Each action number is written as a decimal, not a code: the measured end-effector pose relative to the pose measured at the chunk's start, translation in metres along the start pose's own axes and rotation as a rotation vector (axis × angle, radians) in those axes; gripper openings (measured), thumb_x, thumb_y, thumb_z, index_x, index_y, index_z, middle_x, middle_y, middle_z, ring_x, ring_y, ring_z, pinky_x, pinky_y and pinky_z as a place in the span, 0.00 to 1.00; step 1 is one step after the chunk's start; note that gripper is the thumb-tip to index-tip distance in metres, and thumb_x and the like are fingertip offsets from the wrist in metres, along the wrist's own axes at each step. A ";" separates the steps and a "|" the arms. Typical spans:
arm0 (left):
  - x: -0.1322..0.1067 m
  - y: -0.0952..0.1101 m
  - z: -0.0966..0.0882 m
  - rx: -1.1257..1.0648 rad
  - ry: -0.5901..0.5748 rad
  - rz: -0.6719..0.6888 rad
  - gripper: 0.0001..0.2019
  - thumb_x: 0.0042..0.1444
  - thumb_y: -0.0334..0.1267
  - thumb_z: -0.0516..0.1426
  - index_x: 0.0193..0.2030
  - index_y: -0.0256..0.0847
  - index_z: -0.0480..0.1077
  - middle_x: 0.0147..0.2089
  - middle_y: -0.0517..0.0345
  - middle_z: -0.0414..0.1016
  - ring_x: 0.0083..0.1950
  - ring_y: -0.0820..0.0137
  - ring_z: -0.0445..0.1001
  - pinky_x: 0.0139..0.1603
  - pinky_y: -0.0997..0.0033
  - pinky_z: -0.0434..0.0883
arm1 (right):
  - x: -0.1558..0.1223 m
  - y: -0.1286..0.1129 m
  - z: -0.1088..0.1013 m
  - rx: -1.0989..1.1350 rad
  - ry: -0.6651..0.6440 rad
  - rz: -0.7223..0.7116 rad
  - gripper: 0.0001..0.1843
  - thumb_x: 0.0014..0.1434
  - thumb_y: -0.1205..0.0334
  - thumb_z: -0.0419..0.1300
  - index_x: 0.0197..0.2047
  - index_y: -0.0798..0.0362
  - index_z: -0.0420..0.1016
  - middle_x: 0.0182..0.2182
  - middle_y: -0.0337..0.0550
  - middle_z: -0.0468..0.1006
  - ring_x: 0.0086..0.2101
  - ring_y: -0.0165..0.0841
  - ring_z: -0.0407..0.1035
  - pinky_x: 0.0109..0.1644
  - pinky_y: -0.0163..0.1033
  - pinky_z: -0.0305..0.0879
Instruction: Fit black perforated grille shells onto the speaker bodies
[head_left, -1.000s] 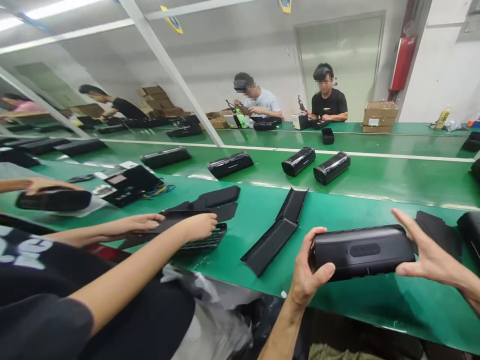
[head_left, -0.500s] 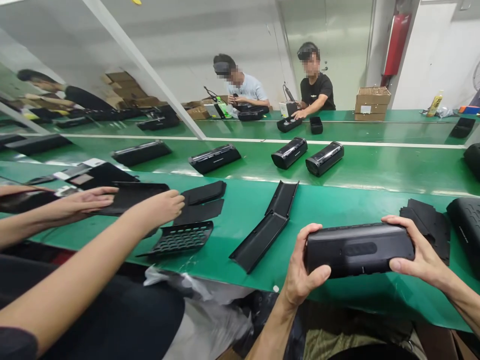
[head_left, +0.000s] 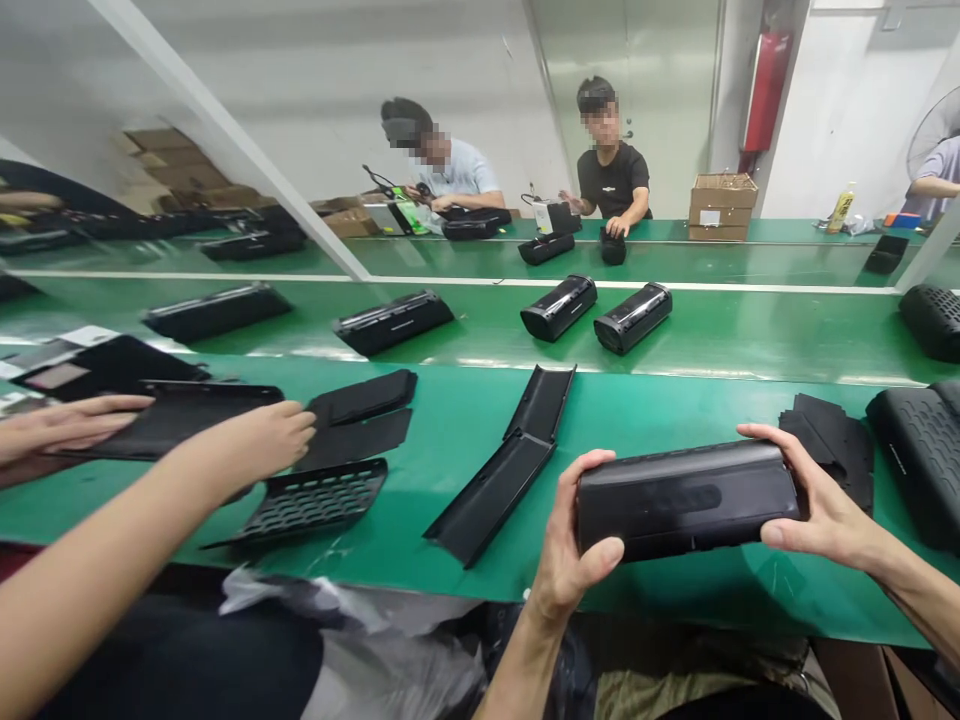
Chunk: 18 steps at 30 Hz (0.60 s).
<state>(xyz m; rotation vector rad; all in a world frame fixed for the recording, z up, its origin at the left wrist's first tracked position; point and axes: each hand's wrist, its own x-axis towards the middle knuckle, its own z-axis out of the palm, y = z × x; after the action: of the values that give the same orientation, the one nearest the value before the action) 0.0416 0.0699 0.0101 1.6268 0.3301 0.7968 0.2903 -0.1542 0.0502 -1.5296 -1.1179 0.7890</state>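
Note:
A long black speaker housing [head_left: 686, 498] is held level just above the near edge of the green bench [head_left: 675, 590]. My left hand [head_left: 570, 545] grips its left end, thumb along the front and fingers over the top. My right hand [head_left: 814, 500] wraps its right end the same way. Two black curved plastic panels [head_left: 504, 470] lie end to end on the bench just left of the housing.
A neighbour's hands [head_left: 255, 440] at my left hold a flat black panel over a black grille [head_left: 315, 497] and other black pieces. Black foam sheets [head_left: 832, 440] and a grilled speaker body [head_left: 919, 450] lie at right. Several black housings [head_left: 559, 306] lie on the conveyor; two people sit across it.
My right hand went from open beside the housing to clasped round its right end. The neighbour lifted a flat panel off the grille toward the left. The view has shifted rightward.

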 end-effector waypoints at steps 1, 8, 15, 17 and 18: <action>0.000 0.001 -0.001 0.009 0.001 0.018 0.39 0.53 0.57 0.67 0.69 0.50 0.64 0.68 0.50 0.69 0.62 0.51 0.72 0.60 0.57 0.71 | -0.001 -0.003 0.002 0.024 0.010 0.011 0.50 0.57 0.41 0.74 0.75 0.42 0.57 0.67 0.52 0.69 0.61 0.50 0.69 0.63 0.48 0.67; 0.003 -0.016 0.001 0.067 0.027 -0.186 0.43 0.55 0.65 0.64 0.71 0.44 0.62 0.65 0.45 0.71 0.60 0.50 0.74 0.61 0.56 0.71 | 0.019 0.017 0.007 0.223 0.088 0.203 0.54 0.41 0.36 0.78 0.66 0.47 0.67 0.54 0.50 0.75 0.53 0.49 0.71 0.54 0.45 0.70; 0.003 -0.011 0.005 -0.003 -0.040 -0.271 0.52 0.51 0.65 0.68 0.76 0.40 0.58 0.67 0.44 0.73 0.66 0.44 0.72 0.66 0.54 0.70 | 0.020 0.024 0.006 0.267 0.118 0.398 0.47 0.55 0.33 0.70 0.71 0.42 0.64 0.59 0.48 0.76 0.52 0.46 0.73 0.52 0.42 0.70; 0.006 -0.011 0.011 -0.033 0.024 -0.295 0.49 0.50 0.66 0.68 0.72 0.39 0.63 0.65 0.44 0.75 0.66 0.44 0.72 0.68 0.53 0.69 | 0.021 0.023 0.007 0.281 0.104 0.462 0.47 0.57 0.32 0.69 0.71 0.43 0.62 0.49 0.45 0.80 0.44 0.43 0.76 0.44 0.40 0.72; 0.008 -0.012 0.014 -0.062 0.048 -0.334 0.49 0.49 0.67 0.69 0.70 0.38 0.65 0.65 0.43 0.76 0.67 0.43 0.72 0.69 0.52 0.68 | 0.021 0.023 0.006 0.281 0.090 0.496 0.47 0.58 0.31 0.67 0.73 0.44 0.61 0.44 0.44 0.81 0.39 0.42 0.77 0.40 0.41 0.72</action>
<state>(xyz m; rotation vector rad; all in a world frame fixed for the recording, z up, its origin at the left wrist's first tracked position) 0.0590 0.0664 0.0011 1.4464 0.5882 0.5853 0.2978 -0.1327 0.0273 -1.5977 -0.5321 1.1436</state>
